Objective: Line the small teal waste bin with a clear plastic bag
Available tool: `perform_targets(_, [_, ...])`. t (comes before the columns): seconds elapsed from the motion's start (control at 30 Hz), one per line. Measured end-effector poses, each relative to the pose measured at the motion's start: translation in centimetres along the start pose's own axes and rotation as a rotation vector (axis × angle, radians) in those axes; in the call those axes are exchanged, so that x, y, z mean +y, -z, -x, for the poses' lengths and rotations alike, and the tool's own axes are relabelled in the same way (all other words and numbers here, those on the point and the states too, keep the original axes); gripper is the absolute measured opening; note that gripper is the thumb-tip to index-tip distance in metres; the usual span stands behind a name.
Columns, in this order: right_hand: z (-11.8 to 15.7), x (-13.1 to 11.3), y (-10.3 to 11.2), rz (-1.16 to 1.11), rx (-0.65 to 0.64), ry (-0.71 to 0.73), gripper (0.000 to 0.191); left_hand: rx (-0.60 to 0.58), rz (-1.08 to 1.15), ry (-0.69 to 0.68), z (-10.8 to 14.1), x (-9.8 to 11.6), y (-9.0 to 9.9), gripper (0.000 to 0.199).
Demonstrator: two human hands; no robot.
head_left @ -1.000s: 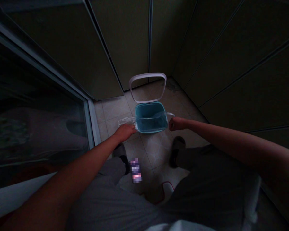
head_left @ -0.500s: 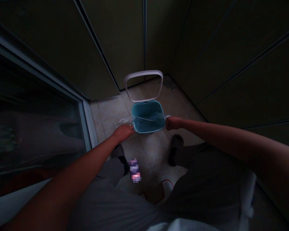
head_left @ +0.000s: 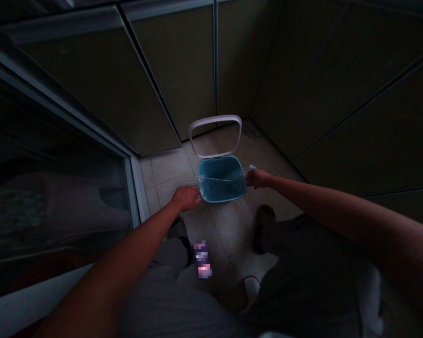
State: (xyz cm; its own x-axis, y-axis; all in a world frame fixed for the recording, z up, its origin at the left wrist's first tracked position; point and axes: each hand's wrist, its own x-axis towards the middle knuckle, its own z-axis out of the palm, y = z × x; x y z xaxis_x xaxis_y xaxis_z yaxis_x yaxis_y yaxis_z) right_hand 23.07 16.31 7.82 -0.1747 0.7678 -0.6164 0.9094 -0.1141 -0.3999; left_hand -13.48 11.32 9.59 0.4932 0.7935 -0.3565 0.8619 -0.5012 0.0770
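A blue-green trash bin [head_left: 223, 196] stands on the floor, its pale ring-shaped rim frame [head_left: 215, 121] tipped up at the back. A clear plastic bag [head_left: 220, 179] stretches across the bin's mouth, partly down inside. At the bin's left side, my left hand [head_left: 186, 198] is closed on the bag's edge. My right hand [head_left: 258, 178] pinches the bag at the right side, with a bit of film showing above the fingers. The fingertips of both hands are dim and partly hidden.
Dark cabinet panels [head_left: 176, 70] enclose the far side and right. A glass door frame [head_left: 136, 188] runs along the left. My feet in dark slippers [head_left: 264, 225] flank the tiled floor [head_left: 229, 230]. A pixelated object [head_left: 202, 259] lies near my left foot.
The view has shifted, so the bin sits slightly lower and to the right. Both hands stay at the bin's sides with the bag; the film at the left looks more gathered.
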Motion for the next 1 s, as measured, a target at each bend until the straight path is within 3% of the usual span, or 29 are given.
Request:
perform_targets(0.2, [-0.3, -0.7, 1.1, -0.417, 0.051, -0.16, 0.017, 0.168, 0.111, 0.307, -0.8, 0.2, 1.3, 0.035])
perform_targets(0.33, [-0.6, -0.9, 1.9, -0.491, 0.131, -0.193, 0.022, 0.246, 0.14, 0.288, -1.6, -0.5, 1.1, 0.036])
perform_targets(0.5, [-1.5, -1.3, 2.3, -0.568, 0.268, -0.226, 0.014, 0.207, 0.134, 0.249, -2.7, -1.3, 0.8, 0.021])
perform_targets(0.6, [-1.8, -1.6, 2.3, -0.637, 0.335, -0.225, 0.032, 0.226, 0.166, 0.281, -3.4, -1.5, 1.2, 0.024])
perform_targets(0.67, [-1.8, -1.9, 2.4, -0.656, 0.331, -0.187, 0.033, 0.248, 0.213, 0.312, -4.0, -1.6, 1.6, 0.024])
perform_targets(0.77, [-1.9, -2.1, 2.7, -0.648, 0.282, -0.166, 0.012, 0.274, 0.297, 0.361, -4.8, -2.3, 2.0, 0.021])
perform_targets(1.0, [-2.3, -0.4, 3.4, -0.885, 0.212, -0.407, 0.015, 0.29, 0.39, 0.437, -7.2, -5.4, 0.9, 0.021])
